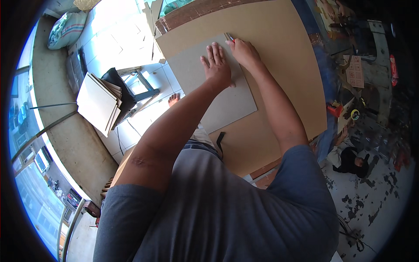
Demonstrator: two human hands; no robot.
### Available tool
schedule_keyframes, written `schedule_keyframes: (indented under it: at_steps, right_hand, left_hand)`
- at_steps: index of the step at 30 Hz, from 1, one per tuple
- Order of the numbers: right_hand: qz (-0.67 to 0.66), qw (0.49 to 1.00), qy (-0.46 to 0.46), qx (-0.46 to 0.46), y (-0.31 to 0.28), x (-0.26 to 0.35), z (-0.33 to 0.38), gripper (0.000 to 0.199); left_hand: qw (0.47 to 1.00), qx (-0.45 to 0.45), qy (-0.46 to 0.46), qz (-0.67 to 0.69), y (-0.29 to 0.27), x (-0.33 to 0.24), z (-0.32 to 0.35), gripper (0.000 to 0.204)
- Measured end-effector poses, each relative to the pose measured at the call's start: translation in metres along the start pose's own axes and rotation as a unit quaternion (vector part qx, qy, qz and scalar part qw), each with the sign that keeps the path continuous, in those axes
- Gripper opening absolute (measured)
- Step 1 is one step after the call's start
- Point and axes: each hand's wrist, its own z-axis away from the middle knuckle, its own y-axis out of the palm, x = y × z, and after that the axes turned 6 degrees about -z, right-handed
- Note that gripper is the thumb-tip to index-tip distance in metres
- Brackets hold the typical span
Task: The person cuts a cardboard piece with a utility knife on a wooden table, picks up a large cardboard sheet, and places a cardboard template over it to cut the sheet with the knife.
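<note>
We press our left hand (pixel 217 65) flat, fingers spread, on the grey board (pixel 214 85) lying on the brown worktable (pixel 279 56); our right hand (pixel 244 51) is closed around a red-tipped cutter (pixel 229 38) at the grey board's far edge; the hands sit close together but apart. We judge the cut barely begun, since the blade stands at the far corner and no severed strip shows. Left of the grey board a stack of pale sheets (pixel 98 102) rests on a stool; no container's contents are visible to us.
</note>
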Motion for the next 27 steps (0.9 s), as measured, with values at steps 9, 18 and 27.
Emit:
schedule_keyframes:
  at_steps: [9,18,27]
  right_hand:
    - [0.029,0.999,-0.017,0.037,-0.007,0.008,-0.003,0.052]
    - [0.041,0.996,-0.021,0.077,-0.013,0.004,0.002,0.051]
    - [0.036,0.994,-0.026,0.096,-0.009,-0.039,0.083,0.044]
  left_hand:
    - [1.000,0.008,-0.010,-0.004,-0.001,-0.002,-0.002,0.159]
    - [1.000,-0.002,-0.005,-0.006,0.002,-0.001,-0.002,0.159]
    - [1.000,0.003,-0.011,-0.015,0.000,-0.001,-0.001,0.159]
